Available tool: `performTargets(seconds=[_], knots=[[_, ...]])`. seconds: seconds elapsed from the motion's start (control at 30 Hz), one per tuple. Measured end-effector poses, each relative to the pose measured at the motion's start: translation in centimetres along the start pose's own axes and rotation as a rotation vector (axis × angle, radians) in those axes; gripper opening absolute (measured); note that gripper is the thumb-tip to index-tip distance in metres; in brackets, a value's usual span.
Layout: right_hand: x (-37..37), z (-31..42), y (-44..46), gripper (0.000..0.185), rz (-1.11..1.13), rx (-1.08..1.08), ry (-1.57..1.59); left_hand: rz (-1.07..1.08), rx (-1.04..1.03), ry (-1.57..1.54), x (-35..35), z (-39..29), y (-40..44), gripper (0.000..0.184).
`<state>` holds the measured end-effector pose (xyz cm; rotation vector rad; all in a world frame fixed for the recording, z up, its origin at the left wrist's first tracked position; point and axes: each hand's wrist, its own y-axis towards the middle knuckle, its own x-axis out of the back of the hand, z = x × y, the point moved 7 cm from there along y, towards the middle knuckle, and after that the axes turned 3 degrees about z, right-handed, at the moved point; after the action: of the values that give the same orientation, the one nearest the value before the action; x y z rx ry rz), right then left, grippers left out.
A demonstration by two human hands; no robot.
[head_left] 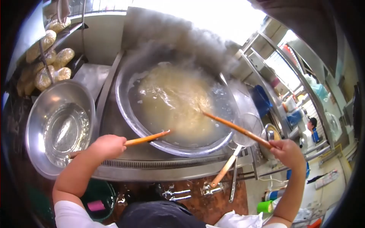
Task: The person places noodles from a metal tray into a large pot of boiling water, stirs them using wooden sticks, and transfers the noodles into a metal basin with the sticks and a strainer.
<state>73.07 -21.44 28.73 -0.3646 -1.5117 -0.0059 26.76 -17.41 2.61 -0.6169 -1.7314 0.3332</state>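
My left hand [110,146] is closed around a wooden stick [146,139], whose tip reaches over the near rim of a big metal pan [127,108]. In my right hand [285,152] is a second wooden stick [239,129], slanting down to the left into the pan. A pale yellow mass of food [175,98] lies in the steaming water; steam and froth blur its exact kind. The left stick's tip sits at the near edge of the pale mass, while the right one's far end meets it.
A metal basin [38,125] with clear liquid stands at left, below filled plastic bags [62,57]. Right of the pan are a wire strainer [247,131] and wooden handle [224,171]. A green tub [110,201] is on the floor. A person [313,129] stands far right.
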Motion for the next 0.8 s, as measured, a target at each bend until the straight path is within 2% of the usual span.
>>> performTargets(seconds=[0.1,0.23,0.3,0.37,0.43,0.5,0.53,0.6,0.7,0.8], knots=[[-2.6,0.6,1.0,0.035,-0.009,0.238,-0.093,0.032,0.013,-0.082,1.1,2.8,-1.4,0.03],[-10.0,-0.1,7.9,0.034,0.169,0.21,0.089,0.006,0.04,-0.165,3.7,6.1,-5.6,0.036],[-15.4,-1.2,13.0,0.031,0.318,0.07,0.366,-0.02,0.09,-0.209,5.0,7.4,-8.4,0.035],[-23.6,-2.8,20.2,0.034,0.336,0.113,0.633,-0.061,0.143,-0.249,5.8,9.0,-10.8,0.032],[-25.2,1.2,21.9,0.037,0.327,0.056,0.779,-0.056,0.244,-0.456,6.2,11.1,-12.7,0.03],[-26.2,4.9,24.1,0.036,0.301,0.028,0.763,-0.095,0.322,-0.594,6.6,12.6,-13.5,0.028],[-27.1,6.5,25.7,0.038,0.215,0.062,0.793,-0.139,0.344,-0.627,7.2,13.1,-13.7,0.027],[-30.3,8.5,30.1,0.039,0.242,0.054,0.96,-0.219,0.366,-0.602,8.9,13.8,-12.9,0.025],[-30.7,11.4,31.4,0.039,0.224,-0.041,1.045,-0.333,0.35,-0.421,12.9,12.5,-8.9,0.023],[-30.9,10.7,33.6,0.04,0.143,0.043,1.016,-0.412,0.317,-0.294,15.7,10.4,-2.1,0.025]])
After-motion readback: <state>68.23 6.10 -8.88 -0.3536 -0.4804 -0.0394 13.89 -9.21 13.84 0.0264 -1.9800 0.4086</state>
